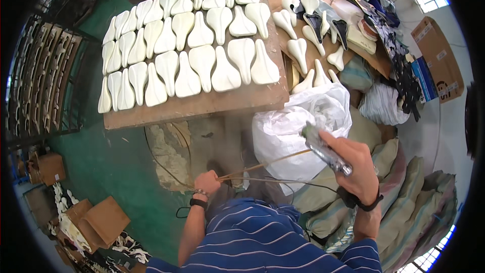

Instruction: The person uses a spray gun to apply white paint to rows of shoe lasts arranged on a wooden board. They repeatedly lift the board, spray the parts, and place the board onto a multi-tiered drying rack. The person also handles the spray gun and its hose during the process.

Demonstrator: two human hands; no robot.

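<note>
In my right hand [353, 164] is a silver metal tool with a greenish end that looks like a spray gun [328, 155]. My fingers are wrapped round it, in front of a white plastic bag [278, 139]. Thin brown hoses [268, 164] run from the right hand's side across to my left hand [207, 182], which is closed on them in front of my body. Beyond both hands, rows of cream-white bicycle saddle pads [202, 65] lie on a brown board [202, 106]. Neither hand touches the pads.
More saddle pads [298, 53] and dark saddle shells lie on cardboard at the right. Stuffed sacks [404, 202] crowd my right side. A rack [43, 76] of saddle parts stands at the left, with cardboard boxes [103, 217] below it on the green floor [121, 167].
</note>
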